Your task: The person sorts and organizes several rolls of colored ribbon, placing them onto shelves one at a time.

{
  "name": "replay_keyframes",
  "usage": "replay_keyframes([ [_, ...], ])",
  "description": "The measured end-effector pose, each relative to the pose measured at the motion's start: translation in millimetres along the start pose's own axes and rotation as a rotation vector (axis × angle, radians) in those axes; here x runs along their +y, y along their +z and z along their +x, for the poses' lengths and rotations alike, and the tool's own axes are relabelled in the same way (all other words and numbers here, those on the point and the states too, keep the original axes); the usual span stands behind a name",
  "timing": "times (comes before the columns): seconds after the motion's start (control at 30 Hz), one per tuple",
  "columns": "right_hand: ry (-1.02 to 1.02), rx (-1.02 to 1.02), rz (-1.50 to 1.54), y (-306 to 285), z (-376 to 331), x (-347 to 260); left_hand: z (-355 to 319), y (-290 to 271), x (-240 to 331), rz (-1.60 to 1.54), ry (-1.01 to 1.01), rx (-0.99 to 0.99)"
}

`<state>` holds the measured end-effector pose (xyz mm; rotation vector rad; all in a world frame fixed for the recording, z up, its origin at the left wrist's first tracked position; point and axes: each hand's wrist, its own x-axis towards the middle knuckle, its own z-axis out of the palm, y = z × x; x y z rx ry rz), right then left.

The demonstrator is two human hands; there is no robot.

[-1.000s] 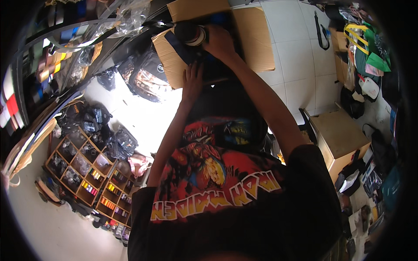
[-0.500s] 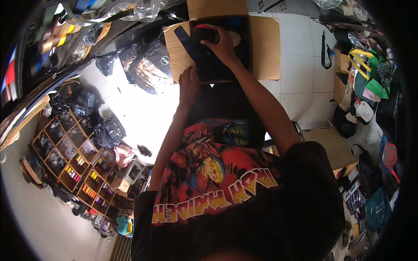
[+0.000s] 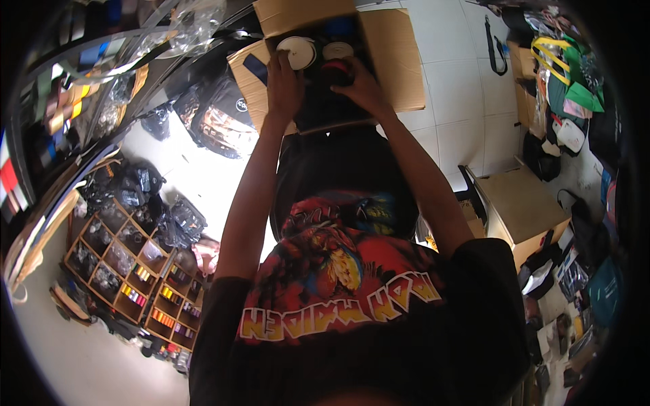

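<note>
An open cardboard box [image 3: 396, 64] stands in front of me, its flaps folded out. My left hand [image 3: 286, 88] reaches over its left side, fingers curled on the edge of a white-faced round roll [image 3: 298, 51]. Inside the box, my right hand [image 3: 364, 89] grips a dark round roll with a red rim [image 3: 335, 68], thumb on its near side. Just beyond it sits a cream-faced roll [image 3: 338, 50]. Something blue [image 3: 338, 27] lies at the far end of the box. A dark strap [image 3: 255, 68] rests across the left flap. The box's dark lower contents cannot be made out.
At left are a wooden compartment shelf [image 3: 145, 271] with thread spools and a rack of coloured rolls [image 3: 68, 108]. A printed backpack [image 3: 227, 118] lies left of the box. Tiled floor [image 3: 450, 88], a closed carton [image 3: 521, 203] and piled bags [image 3: 569, 74] are at right.
My left hand has moved from the box's near-left edge onto the white-faced roll, which now shows. The red-rimmed roll has shifted rightward and nearer in the box with my right hand. The view has shifted.
</note>
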<state>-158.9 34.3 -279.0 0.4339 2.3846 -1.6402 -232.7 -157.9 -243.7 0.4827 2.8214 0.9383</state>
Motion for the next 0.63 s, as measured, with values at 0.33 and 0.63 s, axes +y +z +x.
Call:
replay_keyframes([
  [0.33, 0.126, 0.081, -0.268, 9.9, -17.4, 7.3, 50.4, 30.6, -5.8, 0.516, -0.194, -0.251],
  [0.63, -0.072, 0.021, 0.100, -19.9, -30.2, -61.9, -4.5, -36.7, 30.2, -0.126, -0.104, 0.034],
])
